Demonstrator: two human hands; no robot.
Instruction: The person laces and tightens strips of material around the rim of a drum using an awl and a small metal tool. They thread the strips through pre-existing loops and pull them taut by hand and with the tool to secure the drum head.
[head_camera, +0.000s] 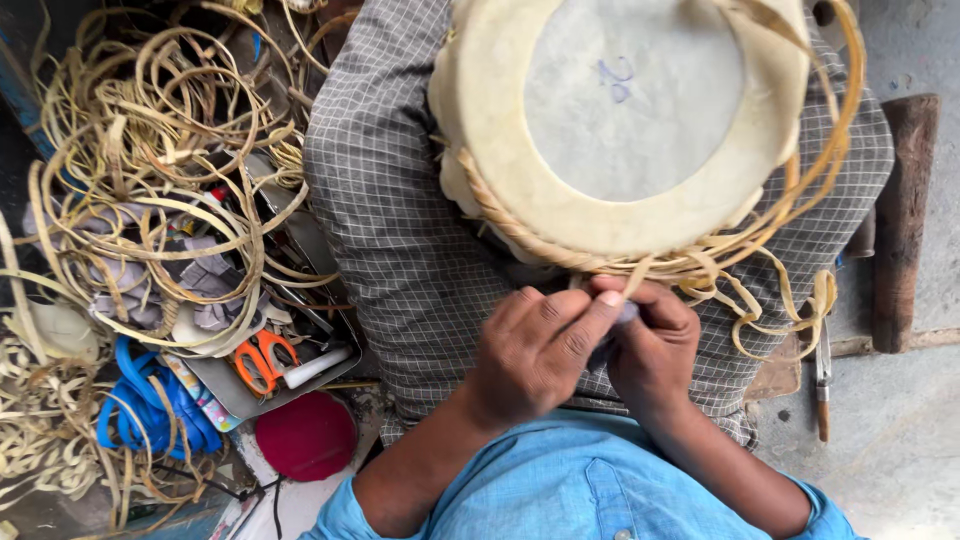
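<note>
Pinching a flat pale rawhide strip (637, 275) between both thumbs and fingers, our left hand (540, 345) and right hand (652, 352) press together at six o'clock under the round drum (625, 120), smooth skin face up on our checked cloth lap (400, 230). Tangled strips (150, 180) and orange scissors (262, 360) lie at nine o'clock.
</note>
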